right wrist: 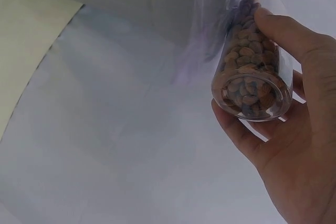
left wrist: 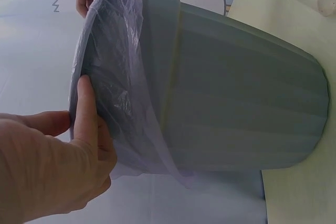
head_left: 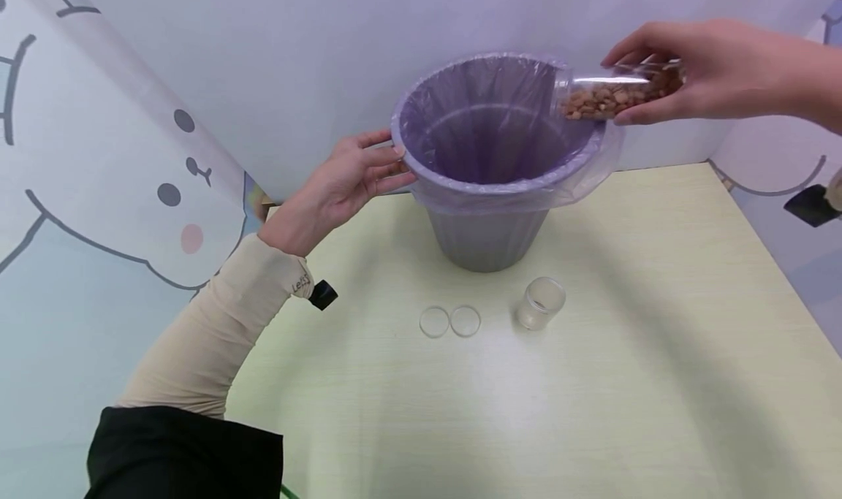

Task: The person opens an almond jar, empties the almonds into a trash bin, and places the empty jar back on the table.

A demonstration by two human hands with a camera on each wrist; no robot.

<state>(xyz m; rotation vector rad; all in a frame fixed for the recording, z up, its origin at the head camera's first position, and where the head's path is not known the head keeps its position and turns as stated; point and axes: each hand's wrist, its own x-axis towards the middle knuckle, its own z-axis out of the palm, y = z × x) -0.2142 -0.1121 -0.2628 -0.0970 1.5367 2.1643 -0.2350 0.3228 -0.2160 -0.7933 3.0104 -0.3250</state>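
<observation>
A grey-purple trash bin (head_left: pixel 487 229), lined with a thin purple plastic bag (head_left: pixel 487 123), stands upright at the back of the table. My left hand (head_left: pixel 349 174) grips its left rim, with thumb and fingers on either side of the bag-covered edge in the left wrist view. Over the right rim, my right hand (head_left: pixel 717 75) holds a clear jar (right wrist: pixel 252 72) lying nearly level, its mouth towards the bin. Almonds (right wrist: pixel 249 53) lie along the jar's lower side and reach close to its mouth. Fingers and thumb wrap around the jar near its base.
A second clear jar (head_left: pixel 541 305) stands on the table (head_left: pixel 631 411) in front of the bin. To its left lie two thin clear rings (head_left: pixel 435 322) side by side. A pale wall (head_left: pixel 263 61) rises directly behind the bin, and cartoon-printed panels (head_left: pixel 118 163) flank the table.
</observation>
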